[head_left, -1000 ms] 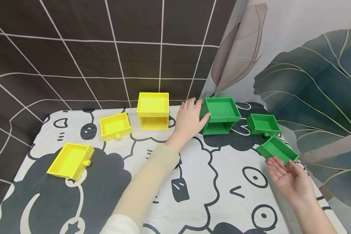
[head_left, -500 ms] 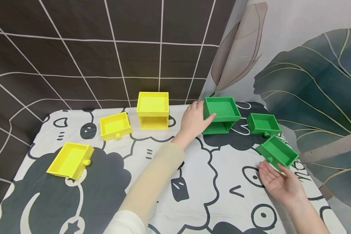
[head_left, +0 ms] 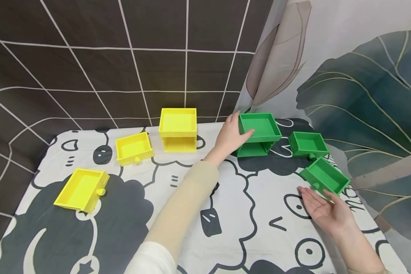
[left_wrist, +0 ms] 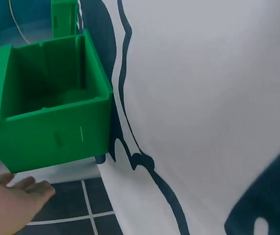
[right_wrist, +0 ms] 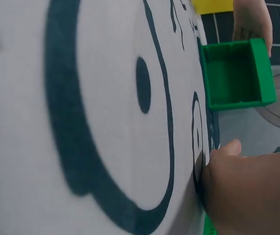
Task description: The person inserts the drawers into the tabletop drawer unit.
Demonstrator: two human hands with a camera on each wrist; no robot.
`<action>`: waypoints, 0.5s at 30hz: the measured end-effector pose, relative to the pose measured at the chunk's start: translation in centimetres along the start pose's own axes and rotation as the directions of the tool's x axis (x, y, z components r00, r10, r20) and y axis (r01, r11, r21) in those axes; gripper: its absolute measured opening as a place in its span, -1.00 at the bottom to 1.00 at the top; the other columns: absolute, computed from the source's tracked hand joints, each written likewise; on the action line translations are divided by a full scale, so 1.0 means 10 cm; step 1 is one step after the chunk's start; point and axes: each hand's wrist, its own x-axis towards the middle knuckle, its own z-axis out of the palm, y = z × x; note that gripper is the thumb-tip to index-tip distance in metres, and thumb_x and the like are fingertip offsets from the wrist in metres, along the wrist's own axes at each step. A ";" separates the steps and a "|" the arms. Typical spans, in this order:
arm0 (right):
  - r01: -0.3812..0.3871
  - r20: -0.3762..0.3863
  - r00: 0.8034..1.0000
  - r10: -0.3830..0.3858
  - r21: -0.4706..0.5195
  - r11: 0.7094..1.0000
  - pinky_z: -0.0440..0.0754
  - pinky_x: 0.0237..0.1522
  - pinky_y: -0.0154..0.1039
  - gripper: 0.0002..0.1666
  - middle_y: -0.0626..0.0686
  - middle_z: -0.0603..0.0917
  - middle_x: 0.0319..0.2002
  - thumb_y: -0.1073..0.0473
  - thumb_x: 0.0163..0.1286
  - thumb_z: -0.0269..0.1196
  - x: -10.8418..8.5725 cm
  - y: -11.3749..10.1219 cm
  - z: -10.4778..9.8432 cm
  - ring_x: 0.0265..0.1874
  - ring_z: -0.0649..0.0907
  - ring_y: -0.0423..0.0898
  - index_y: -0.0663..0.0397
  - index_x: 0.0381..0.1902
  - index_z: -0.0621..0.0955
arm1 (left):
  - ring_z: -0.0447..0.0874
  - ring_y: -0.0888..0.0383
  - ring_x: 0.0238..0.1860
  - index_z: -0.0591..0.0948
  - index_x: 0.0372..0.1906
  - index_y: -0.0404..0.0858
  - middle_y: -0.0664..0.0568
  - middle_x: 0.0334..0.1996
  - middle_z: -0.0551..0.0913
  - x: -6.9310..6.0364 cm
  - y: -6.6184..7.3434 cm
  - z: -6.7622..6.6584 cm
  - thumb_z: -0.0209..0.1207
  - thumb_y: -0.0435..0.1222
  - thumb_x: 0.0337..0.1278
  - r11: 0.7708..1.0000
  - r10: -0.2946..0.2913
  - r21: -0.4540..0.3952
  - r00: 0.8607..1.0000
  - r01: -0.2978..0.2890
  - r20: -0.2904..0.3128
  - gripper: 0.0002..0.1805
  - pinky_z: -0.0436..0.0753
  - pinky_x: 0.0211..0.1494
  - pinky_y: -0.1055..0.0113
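The left arm (head_left: 181, 211) stretches forward, the left hand (head_left: 229, 135), with grip spread, is beside the green cabinet (head_left: 258, 127), while the right hand (head_left: 328, 215), palm upward, grip also spread, is just before the nearer green drawer (head_left: 326, 176).

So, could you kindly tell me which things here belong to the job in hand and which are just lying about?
Likely part of the job:
Green cabinet, by the left hand
Near green drawer, by the right hand
Far green drawer

Seemingly lying about, away from both hands:
Yellow cabinet
Near yellow drawer
Far yellow drawer
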 end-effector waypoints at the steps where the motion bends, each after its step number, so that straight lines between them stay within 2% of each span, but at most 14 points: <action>1: -0.001 0.004 1.000 0.001 0.010 1.000 0.51 0.57 -0.26 -0.17 0.52 0.74 0.04 -0.18 0.77 -0.17 0.00 -0.01 0.00 0.24 0.74 0.18 0.56 -0.07 0.65 | 0.43 -0.10 0.56 0.14 0.69 -0.24 -0.16 0.64 0.28 0.01 0.00 0.00 0.28 0.06 0.44 1.000 0.006 -0.013 1.000 -0.006 0.001 -0.05 0.56 0.59 0.02; 5: 0.000 0.007 1.000 0.000 0.048 0.999 0.49 0.57 -0.29 -0.14 0.54 0.74 0.01 -0.17 0.77 -0.18 0.03 -0.06 0.01 0.26 0.74 0.14 0.62 -0.09 0.64 | 0.42 -0.14 0.57 0.08 0.71 -0.25 -0.19 0.66 0.25 0.04 0.02 0.02 0.31 0.03 0.41 0.998 -0.001 -0.056 1.000 0.001 0.003 0.00 0.56 0.59 0.00; 8: 0.003 -0.015 1.000 -0.002 0.081 0.997 0.46 0.58 -0.34 -0.13 0.53 0.74 -0.01 -0.17 0.77 -0.15 0.06 -0.08 0.03 0.27 0.74 0.11 0.65 -0.12 0.63 | 0.38 -0.15 0.59 0.06 0.72 -0.25 -0.19 0.67 0.22 0.06 0.03 0.04 0.33 -0.02 0.39 0.991 -0.026 -0.132 1.000 0.026 0.002 0.02 0.51 0.63 -0.02; 10: 0.017 -0.035 0.999 -0.014 0.097 0.995 0.48 0.57 -0.34 -0.16 0.52 0.75 -0.02 -0.16 0.76 -0.13 0.07 -0.09 0.04 0.25 0.74 0.11 0.63 -0.14 0.62 | 0.34 -0.13 0.62 0.07 0.72 -0.23 -0.17 0.68 0.21 0.07 0.03 0.07 0.34 -0.07 0.39 0.976 -0.051 -0.211 0.999 0.051 0.002 0.00 0.48 0.66 0.00; 15: 0.060 -0.054 0.997 -0.054 0.130 0.990 0.62 0.46 -0.29 -0.33 0.50 0.75 -0.06 -0.07 0.76 -0.08 0.09 -0.10 0.05 0.15 0.79 0.20 0.52 -0.15 0.58 | 0.31 -0.09 0.63 0.12 0.71 -0.19 -0.12 0.67 0.24 0.06 0.00 0.15 0.34 -0.17 0.39 0.915 -0.098 -0.395 0.995 0.087 -0.007 -0.06 0.43 0.68 0.04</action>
